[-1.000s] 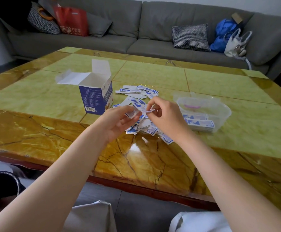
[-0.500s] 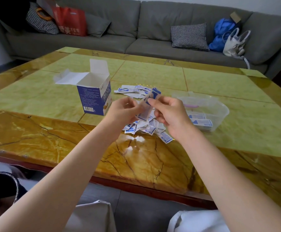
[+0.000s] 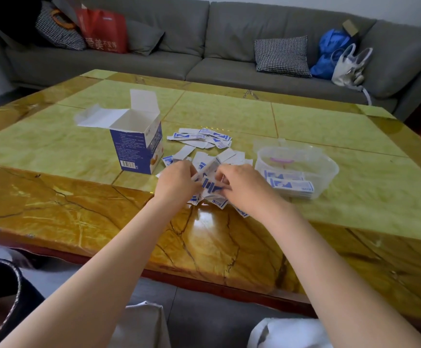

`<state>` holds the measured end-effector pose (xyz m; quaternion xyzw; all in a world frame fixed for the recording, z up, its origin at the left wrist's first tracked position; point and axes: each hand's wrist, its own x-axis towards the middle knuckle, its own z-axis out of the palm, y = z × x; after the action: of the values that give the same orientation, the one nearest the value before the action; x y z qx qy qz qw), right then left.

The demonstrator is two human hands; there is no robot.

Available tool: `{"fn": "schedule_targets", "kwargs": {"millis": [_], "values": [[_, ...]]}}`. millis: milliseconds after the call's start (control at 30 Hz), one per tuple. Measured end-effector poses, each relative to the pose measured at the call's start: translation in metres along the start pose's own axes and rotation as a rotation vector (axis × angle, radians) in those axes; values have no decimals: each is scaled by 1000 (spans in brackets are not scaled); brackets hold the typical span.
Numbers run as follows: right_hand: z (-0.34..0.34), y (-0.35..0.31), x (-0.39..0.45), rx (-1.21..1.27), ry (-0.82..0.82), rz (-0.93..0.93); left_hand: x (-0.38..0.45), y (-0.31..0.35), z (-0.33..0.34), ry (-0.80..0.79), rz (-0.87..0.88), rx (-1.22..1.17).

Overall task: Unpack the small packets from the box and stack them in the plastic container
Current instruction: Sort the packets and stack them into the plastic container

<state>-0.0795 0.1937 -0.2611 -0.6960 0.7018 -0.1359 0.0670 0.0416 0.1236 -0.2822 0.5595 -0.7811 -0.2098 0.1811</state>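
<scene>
A glossy worktop [image 3: 229, 116] of green and amber stone fills the room's middle, with a long grey sofa [image 3: 204, 33] behind it carrying checked cushions, a red bag [image 3: 101, 31] and a blue bag [image 3: 330, 51]. The blue box [image 3: 139, 146] stands upright with its flaps open, left of a loose pile of small packets [image 3: 204, 139] spread across the stone. To the right sits the clear plastic container [image 3: 297, 169], a few packets already lying flat inside. Both forearms reach forward and meet over the near part of the pile: the left hand [image 3: 176, 183] and right hand [image 3: 244, 187] pinch a small bunch of packets between them, fingers curled round it. Half a second ago the hands held the packets raised; now they have dropped low onto the pile.
</scene>
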Motion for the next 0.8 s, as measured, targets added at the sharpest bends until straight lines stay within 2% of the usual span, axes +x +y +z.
{"fn": "schedule_targets", "kwargs": {"millis": [100, 233, 333, 400, 500, 567, 700, 800], "values": [[-2, 7, 1, 19, -10, -8, -2, 0, -10, 1, 22, -62], [-12, 1, -2, -83, 143, -157, -5, 0, -31, 14, 106, 19], [-6, -3, -2, -140, 125, -202, -9, 4, -37, -85, 215, -23], [-4, -3, -1, -116, 117, -174, -10, 6, -39, -86, 259, -54], [-8, 2, -3, -59, 213, -100, -5, -2, -42, 30, 197, -94], [-10, 7, -3, -105, 234, -58, -2, -12, -39, 33, 123, -30], [-3, 11, -6, -148, 84, -36, -2, -18, -26, -75, 55, 135], [-2, 8, -9, -116, -30, -41, 0, -15, -21, -76, 70, 168]]}}
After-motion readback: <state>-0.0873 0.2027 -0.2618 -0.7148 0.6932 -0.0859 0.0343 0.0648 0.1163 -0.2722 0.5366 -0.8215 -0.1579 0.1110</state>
